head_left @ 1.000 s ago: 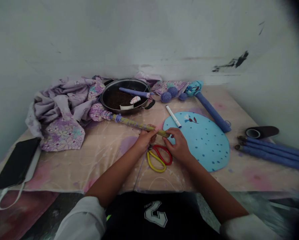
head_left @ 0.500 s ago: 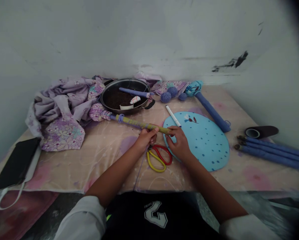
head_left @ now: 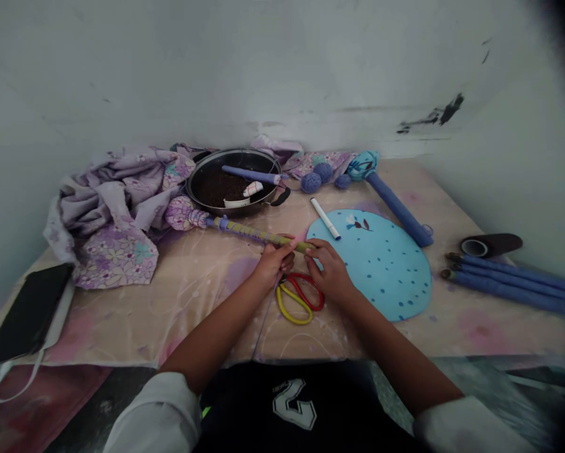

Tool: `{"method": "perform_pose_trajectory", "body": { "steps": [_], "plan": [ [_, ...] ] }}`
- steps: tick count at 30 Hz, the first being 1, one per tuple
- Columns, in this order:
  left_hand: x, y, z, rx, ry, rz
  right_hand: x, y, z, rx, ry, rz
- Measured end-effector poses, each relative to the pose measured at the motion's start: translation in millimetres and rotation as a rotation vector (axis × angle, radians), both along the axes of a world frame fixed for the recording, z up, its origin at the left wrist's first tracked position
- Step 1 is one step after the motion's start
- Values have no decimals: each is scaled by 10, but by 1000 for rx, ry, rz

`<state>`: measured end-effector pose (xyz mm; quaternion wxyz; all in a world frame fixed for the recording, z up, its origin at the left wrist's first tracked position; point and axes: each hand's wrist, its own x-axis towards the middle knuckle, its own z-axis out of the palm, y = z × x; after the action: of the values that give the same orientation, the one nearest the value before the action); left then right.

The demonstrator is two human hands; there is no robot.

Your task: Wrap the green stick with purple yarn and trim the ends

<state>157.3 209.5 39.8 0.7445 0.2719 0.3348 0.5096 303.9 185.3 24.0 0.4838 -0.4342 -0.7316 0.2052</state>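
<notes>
The scissors (head_left: 297, 296) lie just nearer than the stick (head_left: 250, 233). The left hand (head_left: 267, 269) clenches the stick; the right hand's fingers pinch its near end, closer to the left than before. The stick's bands have shifted. Beyond it sits the pan (head_left: 205, 207).

3 balls (head_left: 323, 172) right of pan (head_left: 206, 200)

Both hands (head_left: 301, 268) grip a yarn-wrapped stick (head_left: 254, 234) — scissors (head_left: 300, 299) just below.
</notes>
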Motion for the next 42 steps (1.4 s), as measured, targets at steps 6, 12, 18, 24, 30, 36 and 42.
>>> {"method": "perform_pose_trajectory", "body": {
  "steps": [6, 12, 18, 24, 30, 36, 42],
  "plan": [
    [8, -17, 19, 26, 12, -28, -40, -8, 49, -567, 491, 42],
    [-2, -10, 1, 6, 23, -39, -51, -21, 23, -164, 104, -67],
    [-17, 3, 0, 1, 4, -31, -49, -13, 28, -151, 130, -80],
    [-3, -30, 1, 49, 43, -77, -36, -14, 101, -177, 6, -87],
    [-12, -46, -9, 119, 24, -144, -76, 23, 94, 77, 3, -51],
    [-11, -31, -25, 103, 31, -168, -45, 16, 95, -401, 225, 14],
    [2, -38, -15, 63, 65, -35, -144, -50, 96, -20, 22, 26]
  ]
}}
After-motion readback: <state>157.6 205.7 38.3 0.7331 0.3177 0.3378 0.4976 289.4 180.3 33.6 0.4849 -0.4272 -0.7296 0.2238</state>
